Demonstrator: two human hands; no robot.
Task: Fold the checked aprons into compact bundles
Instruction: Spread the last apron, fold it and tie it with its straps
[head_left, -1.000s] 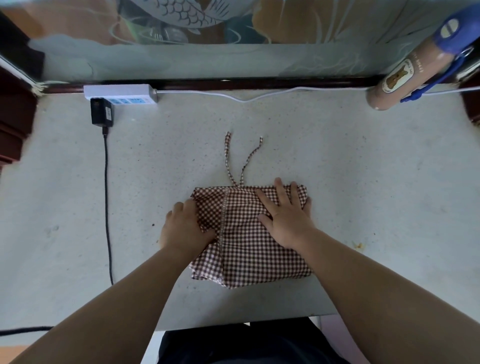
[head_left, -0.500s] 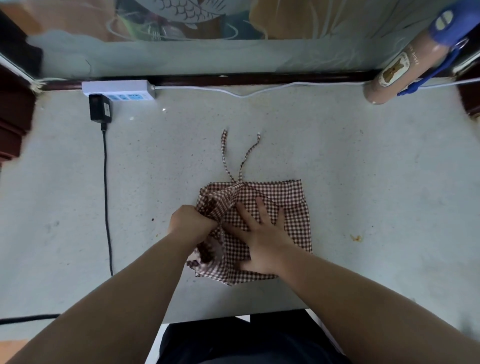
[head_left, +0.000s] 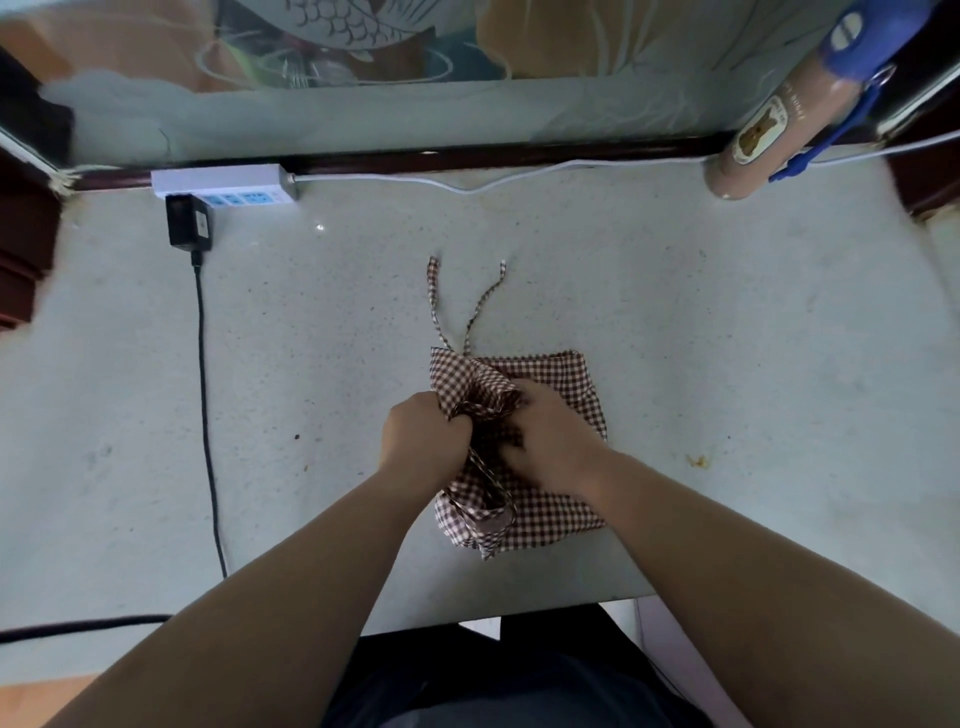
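The right hand (head_left: 550, 441), laid flat half a second earlier, is now curled into the bunched left edge of the brown-and-white checked cloth apron (head_left: 563, 519), which is also gripped by the left hand (head_left: 423, 436). The apron is seen at the near middle of the pale speckled stone table (head_left: 727, 338), its thin ties (head_left: 432, 301) stretched toward the far side.

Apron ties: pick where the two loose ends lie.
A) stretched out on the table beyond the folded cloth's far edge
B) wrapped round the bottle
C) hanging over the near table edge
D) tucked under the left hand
A: both ties lie flat on the table past the far edge of the apron, clear of the left hand and right hand, which grip the bunched cloth.
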